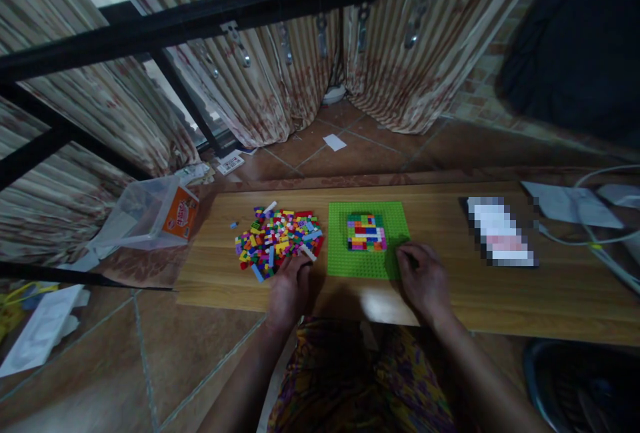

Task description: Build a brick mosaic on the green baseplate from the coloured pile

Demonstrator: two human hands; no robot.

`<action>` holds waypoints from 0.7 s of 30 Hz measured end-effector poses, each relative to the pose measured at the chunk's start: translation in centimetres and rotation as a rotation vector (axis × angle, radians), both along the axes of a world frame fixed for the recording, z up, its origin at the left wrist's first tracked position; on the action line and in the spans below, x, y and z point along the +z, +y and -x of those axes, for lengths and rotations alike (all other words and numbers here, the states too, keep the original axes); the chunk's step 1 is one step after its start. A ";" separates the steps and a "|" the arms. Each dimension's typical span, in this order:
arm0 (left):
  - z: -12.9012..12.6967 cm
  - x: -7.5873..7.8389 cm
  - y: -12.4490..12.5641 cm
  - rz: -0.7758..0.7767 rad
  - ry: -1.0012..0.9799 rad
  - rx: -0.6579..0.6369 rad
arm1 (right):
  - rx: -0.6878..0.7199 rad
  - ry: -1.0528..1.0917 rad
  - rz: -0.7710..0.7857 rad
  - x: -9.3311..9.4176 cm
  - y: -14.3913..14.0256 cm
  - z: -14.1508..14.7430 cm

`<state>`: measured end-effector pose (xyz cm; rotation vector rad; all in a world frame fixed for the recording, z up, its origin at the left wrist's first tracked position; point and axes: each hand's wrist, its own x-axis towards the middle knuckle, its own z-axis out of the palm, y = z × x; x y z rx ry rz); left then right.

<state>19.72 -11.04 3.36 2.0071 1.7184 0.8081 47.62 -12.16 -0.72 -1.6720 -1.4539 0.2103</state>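
Note:
My left hand (289, 293) is at the lower right edge of a heap of colourful toy building bricks (280, 236), its fingers drawn together. A long white brick (309, 253) lies right at those fingertips; whether they grip it I cannot tell. To the right of the heap lies a green studded baseplate (340, 263). On it stands a roughly square block of multicoloured bricks (367, 233). My right hand (424, 279) rests over the baseplate's right edge with fingers curled and thumb close to the index finger. What is between them, if anything, is hidden.
The wooden bench (220, 279) carries everything. Farther right lie a phone with a blurred screen (500, 231), a pale sheet (570, 204) and white cables (563, 241). A clear plastic box (145, 213) with an orange label stands left of the bench. Curtains (280, 86) hang behind.

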 end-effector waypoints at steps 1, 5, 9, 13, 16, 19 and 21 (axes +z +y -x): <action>-0.6 0.2 0.3 0.005 -0.015 -0.017 | 0.000 0.001 0.000 0.0 0.0 0.0; -3.2 1.1 1.7 0.023 -0.039 -0.108 | 0.002 0.009 0.003 -0.1 0.1 0.0; -5.4 1.4 3.4 0.070 -0.045 -0.164 | 0.005 0.000 -0.003 -0.1 0.2 0.0; -6.7 1.1 4.4 0.132 -0.057 -0.081 | 0.005 -0.007 0.005 0.0 0.1 0.0; -7.3 0.9 4.4 0.160 -0.051 -0.023 | 0.012 -0.002 0.004 0.1 0.1 0.0; -7.8 0.9 4.3 0.170 -0.046 0.010 | 0.014 -0.004 0.001 0.1 0.1 -0.1; -8.2 1.0 4.2 0.177 -0.048 0.024 | 0.005 -0.005 0.002 0.0 0.2 -0.1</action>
